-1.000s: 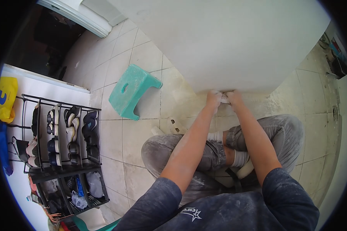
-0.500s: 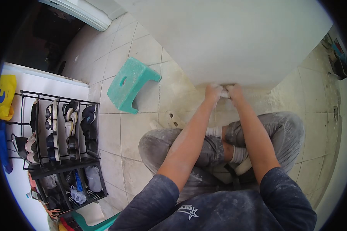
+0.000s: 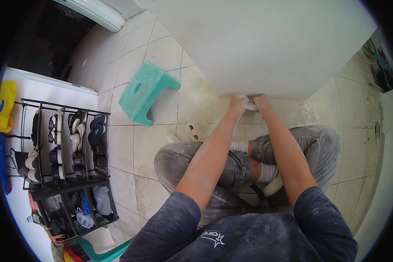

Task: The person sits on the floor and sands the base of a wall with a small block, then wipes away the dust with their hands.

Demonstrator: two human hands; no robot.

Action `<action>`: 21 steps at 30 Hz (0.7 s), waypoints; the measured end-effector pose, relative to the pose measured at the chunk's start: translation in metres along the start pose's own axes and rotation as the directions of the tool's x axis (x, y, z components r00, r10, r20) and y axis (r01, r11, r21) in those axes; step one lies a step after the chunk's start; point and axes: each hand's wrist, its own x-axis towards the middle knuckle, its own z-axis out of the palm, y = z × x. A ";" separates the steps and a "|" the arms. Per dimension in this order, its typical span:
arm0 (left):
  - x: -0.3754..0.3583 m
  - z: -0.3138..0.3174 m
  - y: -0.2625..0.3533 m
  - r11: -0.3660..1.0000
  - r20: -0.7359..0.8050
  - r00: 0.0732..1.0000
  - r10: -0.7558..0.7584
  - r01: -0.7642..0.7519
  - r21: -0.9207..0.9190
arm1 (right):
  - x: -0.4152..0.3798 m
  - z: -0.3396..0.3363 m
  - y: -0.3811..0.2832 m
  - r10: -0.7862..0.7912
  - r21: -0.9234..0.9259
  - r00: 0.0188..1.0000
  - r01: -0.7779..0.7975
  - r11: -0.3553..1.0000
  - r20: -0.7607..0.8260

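Observation:
My left hand point(image 3: 238, 104) and my right hand point(image 3: 262, 105) are close together at the foot of a white wall point(image 3: 284, 52). Both are closed, with fingers curled toward the wall's lower edge. Between them shows a small whitish piece point(image 3: 251, 105), dusty and partly covered by the fingers; its kind I cannot make out. Pale dust coats my fingers. Below the hands, my crossed legs in dusty grey trousers point(image 3: 316, 150) rest on the tiled floor point(image 3: 155, 148).
A green plastic stool point(image 3: 146, 91) stands to the left on the tiles. Further left is a black rack point(image 3: 70, 185) with several shoes and plastic bags. Part of another green item point(image 3: 102, 255) shows at the bottom left. White powder lies along the wall's base.
The view has shifted slightly, so the stool and rack sit a little further left. Both hands stay at the wall's foot, closed around the same whitish piece.

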 end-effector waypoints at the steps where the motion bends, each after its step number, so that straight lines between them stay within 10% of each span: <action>1: -0.001 0.002 0.000 1.000 -0.023 1.000 -0.001 0.001 -0.010 | 0.000 -0.001 0.002 -0.038 -0.001 0.999 0.038 0.999 -0.017; 14: -0.008 0.005 0.016 0.998 -0.086 0.995 0.054 -0.057 -0.035 | 0.040 0.003 0.033 -0.206 -0.153 0.974 0.191 0.970 -0.092; 21: -0.009 -0.001 0.015 0.999 0.002 0.999 -0.033 0.033 -0.032 | 0.026 0.005 0.021 -0.038 -0.106 0.999 0.035 0.994 -0.034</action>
